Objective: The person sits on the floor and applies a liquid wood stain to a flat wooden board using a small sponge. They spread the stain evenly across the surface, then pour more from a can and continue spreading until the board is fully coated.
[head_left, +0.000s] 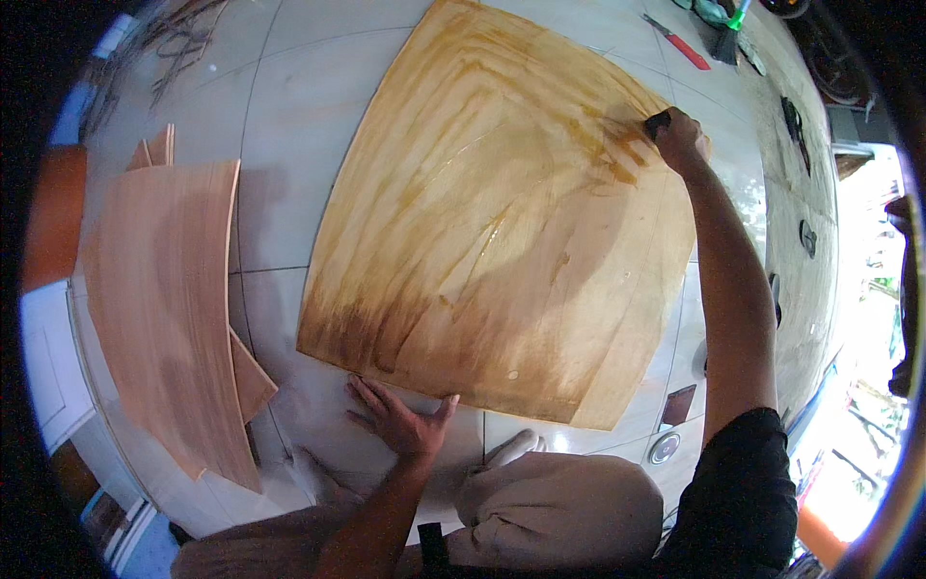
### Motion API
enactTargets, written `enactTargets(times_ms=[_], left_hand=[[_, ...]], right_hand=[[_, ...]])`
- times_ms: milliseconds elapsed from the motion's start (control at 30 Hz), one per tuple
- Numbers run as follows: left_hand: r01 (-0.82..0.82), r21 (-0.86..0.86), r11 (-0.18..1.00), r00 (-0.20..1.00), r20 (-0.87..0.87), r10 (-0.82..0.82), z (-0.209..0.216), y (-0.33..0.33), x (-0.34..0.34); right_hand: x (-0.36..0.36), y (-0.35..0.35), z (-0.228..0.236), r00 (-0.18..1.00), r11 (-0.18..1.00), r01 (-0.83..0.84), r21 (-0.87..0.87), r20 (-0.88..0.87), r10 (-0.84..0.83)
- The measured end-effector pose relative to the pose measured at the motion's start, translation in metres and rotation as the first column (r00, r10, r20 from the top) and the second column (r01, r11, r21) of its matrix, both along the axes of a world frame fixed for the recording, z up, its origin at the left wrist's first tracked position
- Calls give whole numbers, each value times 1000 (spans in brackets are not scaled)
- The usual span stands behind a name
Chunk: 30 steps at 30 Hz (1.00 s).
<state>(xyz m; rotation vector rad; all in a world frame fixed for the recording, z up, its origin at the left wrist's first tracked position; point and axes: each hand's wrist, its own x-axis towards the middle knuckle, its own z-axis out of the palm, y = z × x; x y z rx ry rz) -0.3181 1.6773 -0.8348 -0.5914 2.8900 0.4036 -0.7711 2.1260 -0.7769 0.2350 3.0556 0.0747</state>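
Observation:
A large sheet of plywood (482,222) lies flat on the tiled floor in front of me. Glossy yellow-brown streaks cover its surface, with darker brown staining along the near left edge. My right hand (683,140) is at the far right edge of the sheet, its fingers wrapped round a small dark block (657,124) that touches the wood; the hand hides part of the block, and I cannot make out its kind. At the near edge, my left hand (405,421) has its fingers spread, the fingertips by the rim, holding nothing.
Reddish-brown wood panels (169,309) lie overlapped on the left. A red-handled tool (683,50) and a green-handled brush (730,37) are at the far right. Near my right arm sit a small brown piece (678,405) and a round metal disc (665,448). Thin twigs or wires (178,53) lie far left.

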Motion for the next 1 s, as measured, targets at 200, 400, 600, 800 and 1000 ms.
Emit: enactTargets(times_ms=[200, 400, 600, 800, 1000], left_hand=[[26, -15, 1000, 998, -59, -27, -5, 1, 2], [5, -1, 1000, 1000, -11, -5, -1, 2, -1], [2, -5, 1000, 1000, -1, -2, -1, 4, -1], [-17, 37, 999, 1000, -13, 18, 9, 3, -10], [-35, 84, 996, 999, 41, 31, 15, 2, -12]], right_hand=[[16, -27, 2, 997, 999, -29, -34, -79, 26], [49, -59, 4, 988, 978, -143, -155, -79, 132], [61, -135, -8, 973, 955, -209, -209, -147, 180], [89, -180, -1, 973, 939, -222, -264, -121, 196], [124, -209, 0, 940, 891, -341, -301, -138, 313]])
